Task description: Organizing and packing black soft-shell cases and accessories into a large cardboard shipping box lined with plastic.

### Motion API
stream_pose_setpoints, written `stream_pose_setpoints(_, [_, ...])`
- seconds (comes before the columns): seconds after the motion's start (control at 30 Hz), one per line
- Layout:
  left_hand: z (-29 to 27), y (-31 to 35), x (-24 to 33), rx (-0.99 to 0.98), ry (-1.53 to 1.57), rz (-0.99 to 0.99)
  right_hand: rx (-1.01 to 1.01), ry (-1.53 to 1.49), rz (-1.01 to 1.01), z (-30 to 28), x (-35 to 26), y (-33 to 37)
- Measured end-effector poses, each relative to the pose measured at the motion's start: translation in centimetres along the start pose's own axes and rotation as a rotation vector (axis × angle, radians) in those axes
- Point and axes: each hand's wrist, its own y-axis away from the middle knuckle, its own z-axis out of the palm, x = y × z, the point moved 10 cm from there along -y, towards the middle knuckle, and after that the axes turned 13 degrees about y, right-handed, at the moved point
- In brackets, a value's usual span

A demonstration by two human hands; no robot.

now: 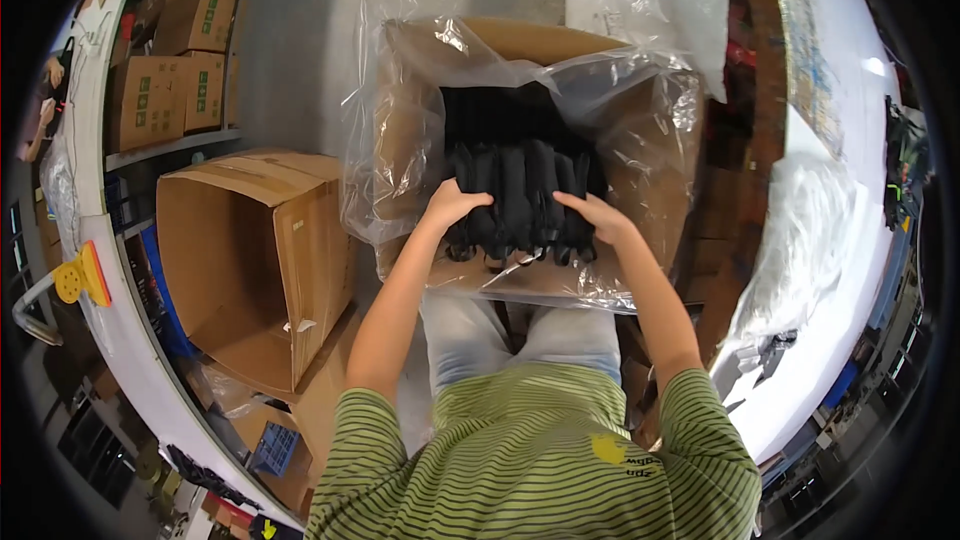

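Both my arms reach forward into a large cardboard box (660,130) lined with clear plastic film (400,155). Between my hands is a row of several black fabric pouches (515,195), packed side by side. My left hand (455,205) presses on the row's left end, thumb over the top and the other fingers hidden. On the right end my right hand (597,215) grips in the same way, its thumb pointing inward. Behind the row, more black material (495,112) lies deeper in the box; its kind is hard to make out.
An open cardboard box (315,250) lies on its side at my left, beside shelves with closed cartons (150,100). A white table (840,240) with crumpled plastic film (800,240) runs along my right. On the left bench stands a yellow and red tool (85,278).
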Motion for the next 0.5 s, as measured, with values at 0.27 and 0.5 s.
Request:
stream_pose_setpoints(0.27, [-3.9, -11.8, -4.8, 0.182, 0.127, -0.204, -0.072, -0.031, 0.018, -3.6, -1.1, -13.5])
stream_pose_setpoints(0.5, [-7.8, -23.6, -7.3, 0.152, -0.272, -0.131, -0.095, 0.583, -0.480, -5.7, -1.2, -25.7])
